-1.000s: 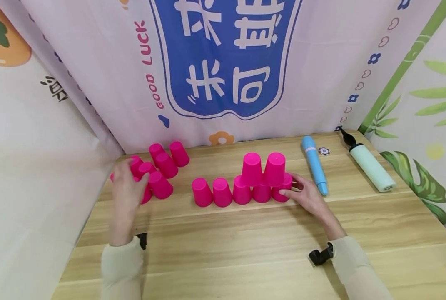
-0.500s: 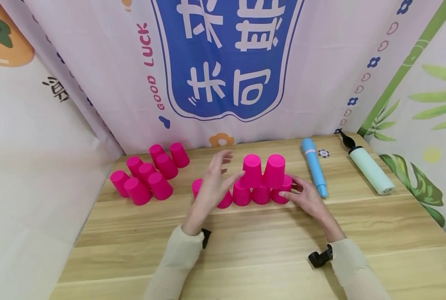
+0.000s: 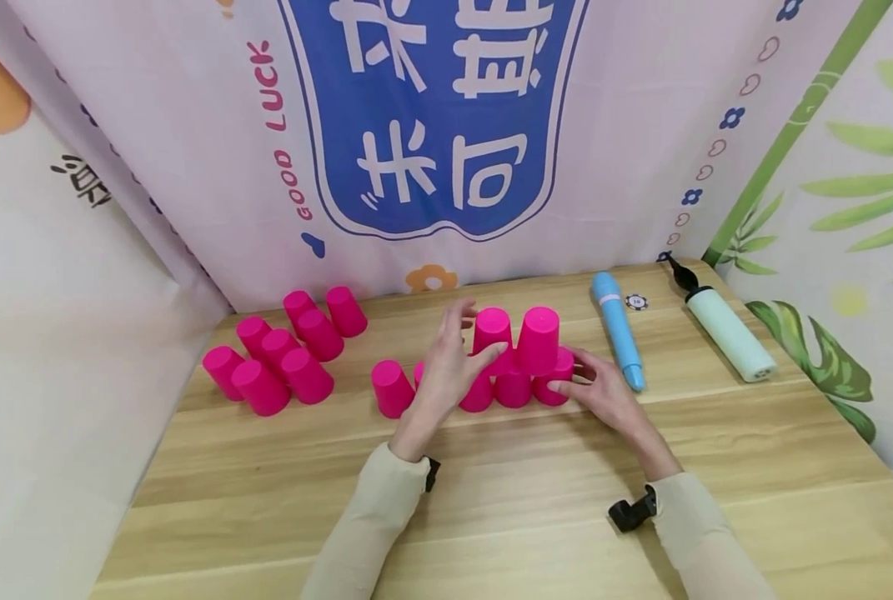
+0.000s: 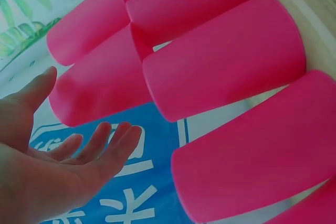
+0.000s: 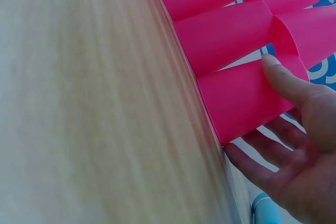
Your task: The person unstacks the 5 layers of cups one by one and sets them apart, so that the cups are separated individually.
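Pink plastic cups stand upside down in a row on the wooden table (image 3: 491, 500), with two more on top. My left hand (image 3: 452, 360) is open in front of the row, fingers straight; its thumb touches the upper left cup (image 3: 491, 327). It hides part of one bottom cup. In the left wrist view the left hand (image 4: 68, 153) is spread beside the cups (image 4: 226, 61) and holds nothing. My right hand (image 3: 594, 385) rests against the rightmost bottom cup (image 3: 559, 371). The right wrist view shows its thumb (image 5: 283, 80) lying on that cup (image 5: 236, 100), with the fingers extended.
Several loose pink cups (image 3: 273, 362) stand grouped at the table's left rear. A blue tube (image 3: 617, 329), a small chip (image 3: 636, 302) and a mint hand pump (image 3: 727, 332) lie at the right rear. Printed cloth walls close in three sides.
My left hand left the loose cups and moved right to the stack, where its thumb now touches the upper left cup. The right hand stayed at the end cup.
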The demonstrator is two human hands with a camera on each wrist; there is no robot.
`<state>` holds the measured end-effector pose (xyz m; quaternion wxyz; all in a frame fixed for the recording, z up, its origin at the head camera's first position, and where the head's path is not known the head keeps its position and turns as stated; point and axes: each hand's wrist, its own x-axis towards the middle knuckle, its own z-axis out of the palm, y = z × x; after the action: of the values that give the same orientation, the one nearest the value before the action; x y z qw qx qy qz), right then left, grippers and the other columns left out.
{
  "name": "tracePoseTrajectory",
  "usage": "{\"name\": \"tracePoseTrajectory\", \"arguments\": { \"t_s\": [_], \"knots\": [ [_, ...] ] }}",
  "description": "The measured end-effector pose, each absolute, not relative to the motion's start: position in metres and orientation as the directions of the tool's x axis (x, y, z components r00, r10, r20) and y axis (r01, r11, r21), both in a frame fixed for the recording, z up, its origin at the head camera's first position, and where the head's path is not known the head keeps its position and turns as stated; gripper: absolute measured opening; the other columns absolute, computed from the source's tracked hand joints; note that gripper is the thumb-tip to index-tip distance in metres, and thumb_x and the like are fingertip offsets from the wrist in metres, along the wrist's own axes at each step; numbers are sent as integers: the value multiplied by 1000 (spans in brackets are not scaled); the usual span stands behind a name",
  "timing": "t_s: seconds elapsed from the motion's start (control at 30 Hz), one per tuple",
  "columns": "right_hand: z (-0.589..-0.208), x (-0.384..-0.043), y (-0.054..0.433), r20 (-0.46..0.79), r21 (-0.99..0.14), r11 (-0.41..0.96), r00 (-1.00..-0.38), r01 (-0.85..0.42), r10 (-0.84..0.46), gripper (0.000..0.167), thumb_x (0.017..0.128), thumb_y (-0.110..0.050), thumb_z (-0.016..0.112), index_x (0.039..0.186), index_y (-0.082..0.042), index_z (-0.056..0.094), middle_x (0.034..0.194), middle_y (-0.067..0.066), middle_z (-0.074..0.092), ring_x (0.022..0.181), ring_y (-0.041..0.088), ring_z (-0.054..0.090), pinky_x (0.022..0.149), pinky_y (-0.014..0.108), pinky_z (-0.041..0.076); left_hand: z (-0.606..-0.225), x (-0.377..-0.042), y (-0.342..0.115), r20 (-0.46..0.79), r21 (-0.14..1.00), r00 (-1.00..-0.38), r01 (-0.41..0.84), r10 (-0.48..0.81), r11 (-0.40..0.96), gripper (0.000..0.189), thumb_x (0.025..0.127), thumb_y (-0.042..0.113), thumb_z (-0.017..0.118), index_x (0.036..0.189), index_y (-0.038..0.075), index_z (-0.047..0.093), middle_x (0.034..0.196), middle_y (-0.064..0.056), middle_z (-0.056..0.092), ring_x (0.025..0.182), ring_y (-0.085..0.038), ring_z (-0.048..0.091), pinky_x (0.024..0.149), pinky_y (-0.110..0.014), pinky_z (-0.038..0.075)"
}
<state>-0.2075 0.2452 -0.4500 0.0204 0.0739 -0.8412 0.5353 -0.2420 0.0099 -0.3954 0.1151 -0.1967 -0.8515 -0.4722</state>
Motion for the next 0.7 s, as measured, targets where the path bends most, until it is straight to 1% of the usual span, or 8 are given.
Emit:
{"name": "tracePoseTrajectory", "arguments": {
  "t_s": [0.17, 0.4, 0.63, 0.7],
  "knots": [
    [-447, -208, 245, 112, -896, 419, -989, -145, -101, 59, 85, -12, 73, 137, 3, 48, 131, 24, 55, 119, 42, 54, 93, 47, 49, -399, -244, 13, 367, 751, -901, 433, 230, 499, 66, 82, 20, 77, 135, 4, 41, 127, -11, 51, 115, -27, 53, 85, -37, 53],
    [-452, -209, 245, 123, -905, 395, -986, -158, -114, 60, 85, -13, 74, 137, 3, 47, 131, 24, 54, 119, 42, 54, 94, 47, 48, -405, -246, 15, 358, 745, -903, 429, 236, 510, 65, 83, 18, 77, 135, 4, 41, 124, -11, 52, 111, -24, 53, 86, -35, 53],
    [-481, -223, 257, 122, -900, 409, -987, -153, -100, 68, 82, -31, 77, 138, -6, 49, 131, 17, 56, 119, 37, 55, 93, 44, 50, -400, -244, 10, 368, 776, -905, 424, 211, 467, 63, 83, 17, 76, 133, 4, 41, 124, -11, 52, 109, -25, 54, 84, -35, 54],
    [-483, -224, 259, 131, -901, 403, -986, -160, -100, 69, 81, -32, 78, 138, -6, 50, 131, 17, 57, 118, 37, 56, 93, 44, 50, -397, -243, 7, 370, 789, -908, 419, 197, 450, 62, 83, 16, 76, 133, 3, 42, 123, -11, 52, 108, -25, 55, 83, -35, 54]
  ]
}}
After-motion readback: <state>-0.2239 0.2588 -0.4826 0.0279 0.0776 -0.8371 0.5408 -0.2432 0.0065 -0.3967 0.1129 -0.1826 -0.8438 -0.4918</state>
